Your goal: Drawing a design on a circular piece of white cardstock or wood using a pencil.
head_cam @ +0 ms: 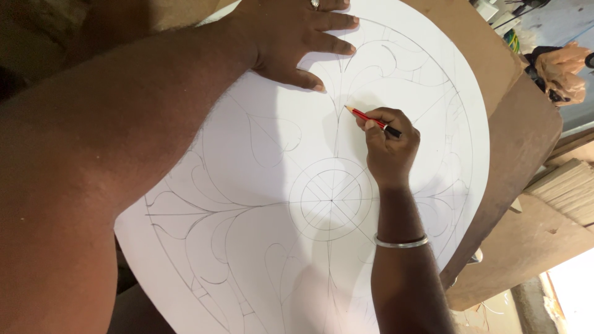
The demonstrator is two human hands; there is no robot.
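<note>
A large round white sheet (260, 185) lies on a brown board (526, 142). It carries a pencilled design of leaves and curls around a small central circle (331, 199). My right hand (390, 145) grips a red pencil (371, 119), whose tip touches the paper just above the central circle. A silver bangle (401, 242) sits on that wrist. My left hand (297, 37) lies flat on the upper part of the sheet with its fingers spread, a ring on one finger. My left forearm crosses the left side of the view and hides part of the sheet.
The brown board's edge runs down the right side. Beyond it lie wooden slats (566, 188), a crumpled orange-brown bag (560, 68) and assorted clutter at the top right. A lower brown panel (526, 247) sticks out at the bottom right.
</note>
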